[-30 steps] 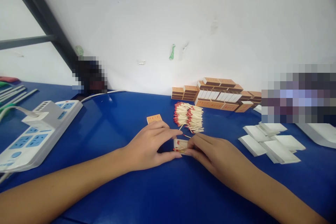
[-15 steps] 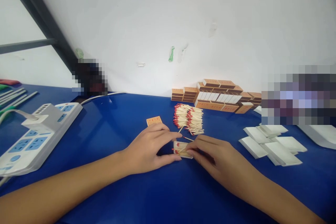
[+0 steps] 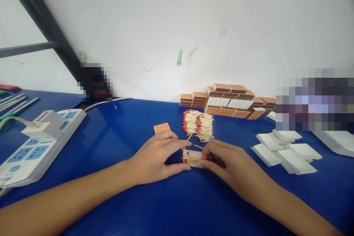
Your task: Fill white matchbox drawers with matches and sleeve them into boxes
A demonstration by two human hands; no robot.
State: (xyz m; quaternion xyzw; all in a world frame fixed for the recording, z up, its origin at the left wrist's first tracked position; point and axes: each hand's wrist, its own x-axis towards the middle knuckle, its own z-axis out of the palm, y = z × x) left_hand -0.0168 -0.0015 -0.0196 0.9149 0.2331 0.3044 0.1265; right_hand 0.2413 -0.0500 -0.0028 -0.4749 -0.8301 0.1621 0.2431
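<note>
A small white matchbox tray lies on the blue table in front of me, with several red-tipped matches inside; a few heads stick out over its left end. My left hand curves around that end, thumb along the near side and index finger raised apart on the far side. At the right end, the bent fingers and thumb of my right hand close on the tray. One loose match lies just beyond it, close to my right fingertips. Behind my left hand sits an orange matchbox sleeve, partly covered.
A large pile of matches lies farther back. Stacked matchboxes line the wall. White trays are heaped at right, near a pale object. A power strip with a plugged-in cable occupies the left.
My right fingers have drawn slightly back toward the tray's right end, uncovering more of the tray and its matches. My left hand stays nearly still.
</note>
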